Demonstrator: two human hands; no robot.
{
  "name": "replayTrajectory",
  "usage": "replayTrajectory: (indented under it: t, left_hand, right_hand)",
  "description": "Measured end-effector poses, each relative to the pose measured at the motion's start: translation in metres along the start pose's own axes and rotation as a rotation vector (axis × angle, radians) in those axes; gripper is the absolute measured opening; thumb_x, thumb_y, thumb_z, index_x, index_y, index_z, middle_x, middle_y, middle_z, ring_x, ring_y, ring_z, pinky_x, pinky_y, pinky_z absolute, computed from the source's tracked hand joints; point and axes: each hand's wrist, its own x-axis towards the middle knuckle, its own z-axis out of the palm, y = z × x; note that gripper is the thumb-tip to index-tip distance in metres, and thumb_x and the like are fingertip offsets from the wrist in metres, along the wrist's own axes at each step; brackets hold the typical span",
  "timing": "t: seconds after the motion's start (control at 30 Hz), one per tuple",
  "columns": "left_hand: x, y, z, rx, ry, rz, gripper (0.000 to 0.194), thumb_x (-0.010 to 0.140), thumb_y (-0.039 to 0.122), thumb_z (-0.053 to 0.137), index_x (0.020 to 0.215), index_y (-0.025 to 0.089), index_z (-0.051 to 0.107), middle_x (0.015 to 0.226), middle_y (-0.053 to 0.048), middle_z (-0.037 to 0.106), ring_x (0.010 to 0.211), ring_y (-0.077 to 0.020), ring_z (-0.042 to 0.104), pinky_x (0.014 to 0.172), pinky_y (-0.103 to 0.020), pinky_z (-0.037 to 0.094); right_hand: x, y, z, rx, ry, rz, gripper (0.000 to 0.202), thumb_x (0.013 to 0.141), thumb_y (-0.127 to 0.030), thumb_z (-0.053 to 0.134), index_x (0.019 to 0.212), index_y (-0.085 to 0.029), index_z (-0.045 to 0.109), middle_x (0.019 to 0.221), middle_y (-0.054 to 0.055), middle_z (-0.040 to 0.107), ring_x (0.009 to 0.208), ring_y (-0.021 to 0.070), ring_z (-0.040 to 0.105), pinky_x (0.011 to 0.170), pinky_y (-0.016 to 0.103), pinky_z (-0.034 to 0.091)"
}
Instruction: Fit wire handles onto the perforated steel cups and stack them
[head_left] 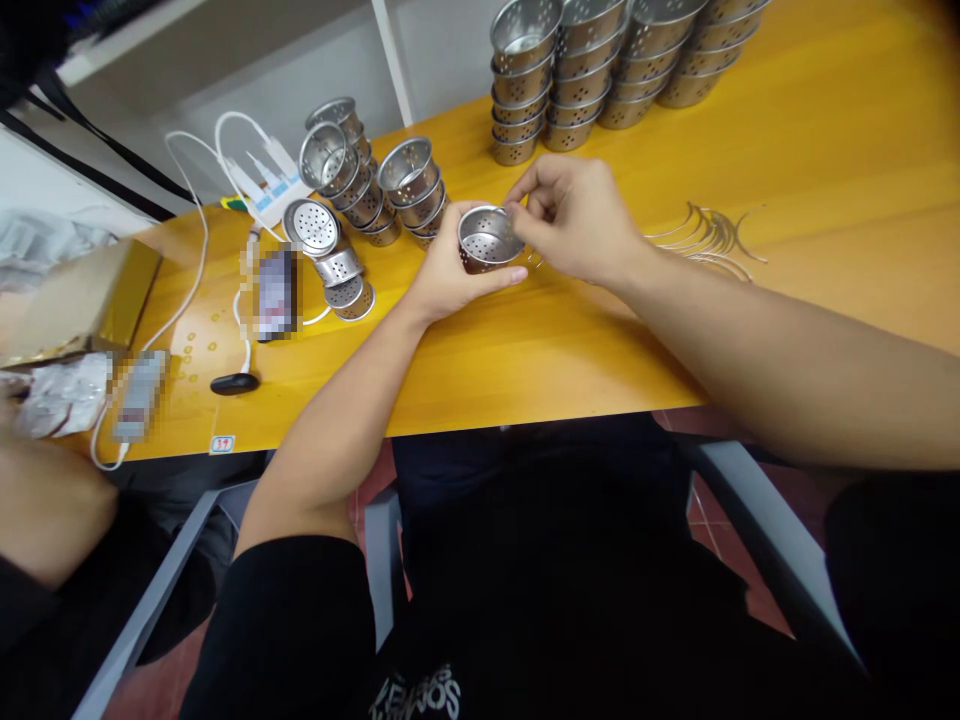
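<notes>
A small metal cup with punched holes (491, 240) is in my left hand (448, 270), with the fingers and thumb wrapped around its side. The cup's mouth is tilted up towards me. My right hand (566, 215) is closed in a pinch at the cup's right rim. Whatever lies between those fingertips is too small to make out. Thin wire ends (534, 260) show just below this hand. Further right, several curved thin wires (709, 240) lie in a loose bunch on the yellow table (585, 345).
Tall stacks of perforated cups (521, 85) stand at the back right. Shorter stacks (409, 180) and tipped cups (349, 295) sit left of my hands. A power strip (281, 195), a phone (276, 293), white cables and a cardboard box (82, 300) are further left, near another person's arm (52, 500).
</notes>
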Motion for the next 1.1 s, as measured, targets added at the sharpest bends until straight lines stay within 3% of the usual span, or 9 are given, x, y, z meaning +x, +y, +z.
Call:
replayTrajectory:
  t: [0.27,0.37,0.53,0.7,0.8,0.9,1.1]
  left_hand:
    - [0.001,0.004,0.002,0.043,-0.006,-0.008,0.097,0.085,0.082,0.072,0.155,0.03,0.028,0.142,-0.009,0.058,0.134,-0.0268,0.066,0.124,-0.052,0.05]
    - [0.001,0.006,0.001,0.044,-0.029,0.003,0.098,0.086,0.083,0.07,0.156,0.03,0.027,0.143,-0.008,0.057,0.137,-0.0276,0.064,0.127,-0.052,0.046]
    - [0.001,0.011,0.001,0.031,-0.029,0.0,0.099,0.08,0.083,0.076,0.151,0.028,0.033,0.139,-0.008,0.061,0.13,-0.0266,0.068,0.123,-0.05,0.051]
    - [0.001,0.011,-0.005,-0.01,-0.039,-0.054,0.085,0.085,0.083,0.071,0.142,0.026,0.043,0.132,-0.007,0.064,0.125,-0.0256,0.068,0.12,-0.051,0.05]
    - [0.001,0.009,-0.009,-0.053,-0.027,-0.099,0.079,0.086,0.086,0.066,0.133,0.024,0.049,0.121,-0.004,0.065,0.114,-0.0223,0.069,0.114,-0.049,0.053]
    - [0.0,0.01,-0.012,-0.082,-0.046,-0.1,0.08,0.086,0.085,0.067,0.135,0.024,0.049,0.122,-0.004,0.065,0.111,-0.0198,0.069,0.11,-0.046,0.054]
    - [-0.002,0.01,-0.012,-0.012,-0.058,-0.031,0.088,0.079,0.075,0.082,0.139,0.023,0.043,0.136,-0.009,0.063,0.125,-0.0238,0.067,0.116,-0.045,0.053]
  right_hand:
    - [0.0,0.001,0.005,0.032,-0.01,0.015,0.039,0.095,-0.069,0.071,0.111,-0.034,0.069,0.07,0.002,0.062,0.075,0.0294,0.063,0.069,0.048,0.057]
    - [0.0,0.0,0.005,0.064,-0.011,0.014,0.036,0.093,-0.065,0.072,0.107,-0.031,0.07,0.07,0.003,0.06,0.072,0.0288,0.061,0.067,0.047,0.055]
    - [0.001,-0.005,0.006,0.113,-0.008,-0.016,0.03,0.091,-0.056,0.075,0.097,-0.028,0.069,0.068,0.003,0.055,0.063,0.0247,0.053,0.063,0.044,0.052]
    - [0.0,-0.006,-0.002,0.19,-0.082,-0.049,0.043,0.095,-0.07,0.072,0.096,-0.027,0.071,0.081,0.006,0.067,0.073,0.0264,0.061,0.067,0.045,0.056]
    - [0.001,-0.001,-0.008,0.322,-0.228,-0.116,0.056,0.087,-0.082,0.079,0.098,-0.027,0.07,0.089,0.005,0.072,0.079,0.0252,0.063,0.07,0.041,0.056]
    - [0.003,0.008,-0.009,0.456,-0.303,-0.208,0.065,0.078,-0.085,0.087,0.095,-0.025,0.068,0.087,0.004,0.07,0.076,0.0221,0.06,0.068,0.037,0.052]
    - [0.007,0.019,0.0,0.461,-0.212,-0.228,0.059,0.078,-0.079,0.092,0.086,-0.025,0.068,0.076,0.001,0.064,0.068,0.0175,0.047,0.062,0.035,0.041]
